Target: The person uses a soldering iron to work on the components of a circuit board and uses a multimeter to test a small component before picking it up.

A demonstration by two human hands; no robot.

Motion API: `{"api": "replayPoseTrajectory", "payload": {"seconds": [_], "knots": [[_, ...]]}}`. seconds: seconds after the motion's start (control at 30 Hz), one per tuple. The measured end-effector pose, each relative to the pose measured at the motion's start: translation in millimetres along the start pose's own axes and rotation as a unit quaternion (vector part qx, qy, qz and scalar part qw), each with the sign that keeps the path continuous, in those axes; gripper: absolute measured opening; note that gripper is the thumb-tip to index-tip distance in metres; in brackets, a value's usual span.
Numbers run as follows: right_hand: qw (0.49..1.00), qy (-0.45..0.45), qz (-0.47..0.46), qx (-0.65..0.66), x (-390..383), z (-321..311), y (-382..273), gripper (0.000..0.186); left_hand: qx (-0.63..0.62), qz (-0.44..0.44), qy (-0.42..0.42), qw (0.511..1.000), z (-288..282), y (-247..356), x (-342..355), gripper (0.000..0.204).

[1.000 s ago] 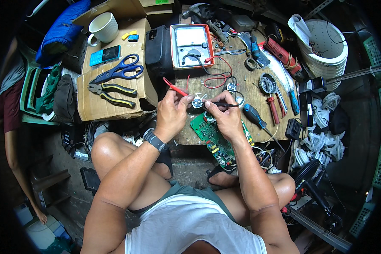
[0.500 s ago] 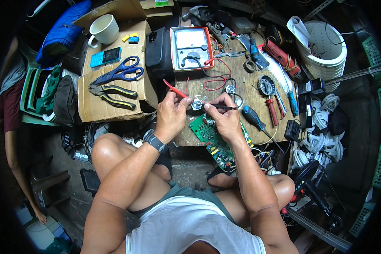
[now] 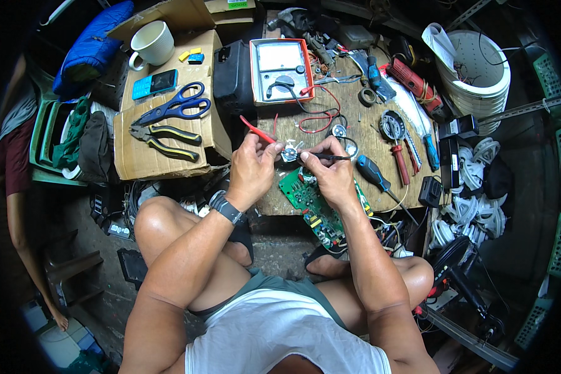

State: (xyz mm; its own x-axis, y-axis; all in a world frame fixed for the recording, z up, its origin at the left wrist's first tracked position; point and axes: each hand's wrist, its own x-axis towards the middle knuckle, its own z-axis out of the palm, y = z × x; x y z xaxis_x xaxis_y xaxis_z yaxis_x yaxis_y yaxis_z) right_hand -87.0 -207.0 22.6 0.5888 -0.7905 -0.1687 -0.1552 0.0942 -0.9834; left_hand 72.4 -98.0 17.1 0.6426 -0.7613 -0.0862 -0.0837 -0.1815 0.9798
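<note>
My left hand (image 3: 253,169) is closed on a red test probe (image 3: 256,129), which slants up and away past the fingers. With my right hand (image 3: 331,177) I pinch a black test probe (image 3: 335,158). Between my fingertips is a small round silvery part (image 3: 289,154), and both probes come close to it; whether the tips touch it is too small to tell. Beyond my hands lies an analog multimeter (image 3: 283,81) in an orange-red case, its red and black leads (image 3: 318,122) curling over the wooden table. A green circuit board (image 3: 311,202) sits partly under my right hand and wrist.
On a cardboard box (image 3: 128,140) at left are scissors (image 3: 177,106), pliers (image 3: 168,140), a blue phone (image 3: 156,85) and a white mug (image 3: 153,43). Right of my hands lie a screwdriver (image 3: 375,173) and other tools. Another person's arm (image 3: 31,262) hangs at far left.
</note>
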Motion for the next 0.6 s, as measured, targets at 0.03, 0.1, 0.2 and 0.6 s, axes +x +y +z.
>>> {"api": "replayPoseTrajectory", "payload": {"seconds": [0.03,0.1,0.2,0.6], "knots": [[1.0,0.004,0.005,-0.001,1,-1,2,0.019,0.024,0.009,0.007,1.0,0,1,-1,0.022],[1.0,0.012,0.015,-0.002,4,-3,7,0.019,0.071,0.026,0.02,0.997,0,6,-4,0.021],[0.996,0.01,-0.018,0.091,4,7,2,0.02,0.041,0.036,0.032,0.998,-2,-4,-9,0.02],[0.996,-0.001,-0.018,0.089,9,5,5,0.019,-0.153,-0.019,-0.018,0.988,9,5,-7,0.024]]}}
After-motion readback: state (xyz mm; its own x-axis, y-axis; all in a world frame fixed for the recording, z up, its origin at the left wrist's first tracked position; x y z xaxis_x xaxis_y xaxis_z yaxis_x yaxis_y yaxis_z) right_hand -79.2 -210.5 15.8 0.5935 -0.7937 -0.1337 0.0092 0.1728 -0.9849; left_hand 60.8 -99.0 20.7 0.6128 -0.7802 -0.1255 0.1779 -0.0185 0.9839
